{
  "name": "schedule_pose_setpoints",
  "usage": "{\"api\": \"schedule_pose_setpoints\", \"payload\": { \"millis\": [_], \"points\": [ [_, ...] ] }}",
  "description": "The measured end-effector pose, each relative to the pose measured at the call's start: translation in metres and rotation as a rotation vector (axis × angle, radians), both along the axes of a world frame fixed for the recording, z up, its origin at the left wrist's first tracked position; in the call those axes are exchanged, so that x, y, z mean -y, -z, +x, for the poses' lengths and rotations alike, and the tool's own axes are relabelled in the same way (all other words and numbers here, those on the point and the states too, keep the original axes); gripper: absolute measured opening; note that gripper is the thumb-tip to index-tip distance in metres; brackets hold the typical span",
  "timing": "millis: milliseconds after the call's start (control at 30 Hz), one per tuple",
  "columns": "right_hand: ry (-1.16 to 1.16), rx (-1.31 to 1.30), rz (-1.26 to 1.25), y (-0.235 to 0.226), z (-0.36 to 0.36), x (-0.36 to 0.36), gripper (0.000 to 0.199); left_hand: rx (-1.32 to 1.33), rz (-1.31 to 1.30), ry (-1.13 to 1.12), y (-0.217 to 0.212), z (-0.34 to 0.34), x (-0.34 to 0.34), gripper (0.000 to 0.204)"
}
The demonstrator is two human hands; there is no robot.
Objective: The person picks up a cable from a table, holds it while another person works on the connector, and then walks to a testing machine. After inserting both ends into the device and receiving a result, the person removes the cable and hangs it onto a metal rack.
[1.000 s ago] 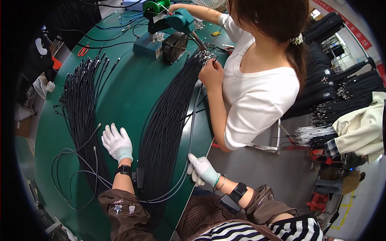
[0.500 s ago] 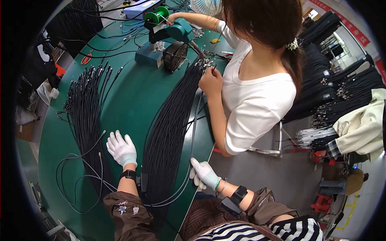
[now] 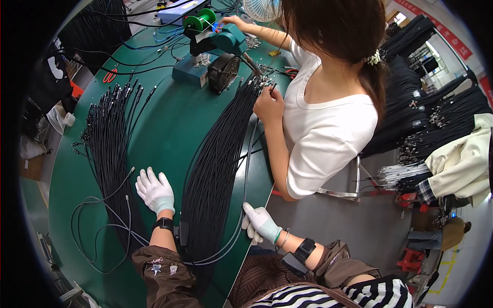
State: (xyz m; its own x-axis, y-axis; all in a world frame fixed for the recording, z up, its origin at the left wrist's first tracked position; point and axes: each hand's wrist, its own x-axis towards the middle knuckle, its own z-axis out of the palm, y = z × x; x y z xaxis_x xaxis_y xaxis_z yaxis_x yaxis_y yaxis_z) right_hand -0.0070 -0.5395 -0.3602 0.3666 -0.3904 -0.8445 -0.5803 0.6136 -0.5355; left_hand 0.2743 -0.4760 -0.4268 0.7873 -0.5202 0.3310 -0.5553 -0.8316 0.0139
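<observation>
My left hand [image 3: 154, 191], in a white glove, lies flat on the green table with fingers stretched and spread. It is between two long bundles of black cables, the left bundle [image 3: 114, 149] and the middle bundle [image 3: 215, 174], and holds nothing. At the table's near right edge is my right hand [image 3: 261, 223], gloved too, its fingers curled at a grey cable [image 3: 245, 180] that runs beside the middle bundle. The thumb points up along that cable; the palm side is partly hidden. Another grey cable [image 3: 74, 226] lies in loops over the left bundle.
A co-worker in a white top [image 3: 328, 138] sits at the right, one hand [image 3: 269, 105] at the middle bundle's far end. Beyond stand a teal machine with a green spool [image 3: 200, 20] and a small black fan [image 3: 224, 72]. Red-handled scissors [image 3: 110, 76] lie at far left.
The co-worker's far hand has moved slightly right and up by the green spool, its fingers lifted. My own hands and the cables by them have hardly moved.
</observation>
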Motion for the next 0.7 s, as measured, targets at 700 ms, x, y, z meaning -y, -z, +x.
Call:
{"api": "schedule_pose_setpoints", "payload": {
  "millis": [700],
  "points": [
    [0.009, -0.004, 0.005, -0.0013, 0.0003, 0.0002, 0.065, -0.021, 0.025, -0.007, -0.0032, -0.0006, -0.0001, 0.043]
  ]
}}
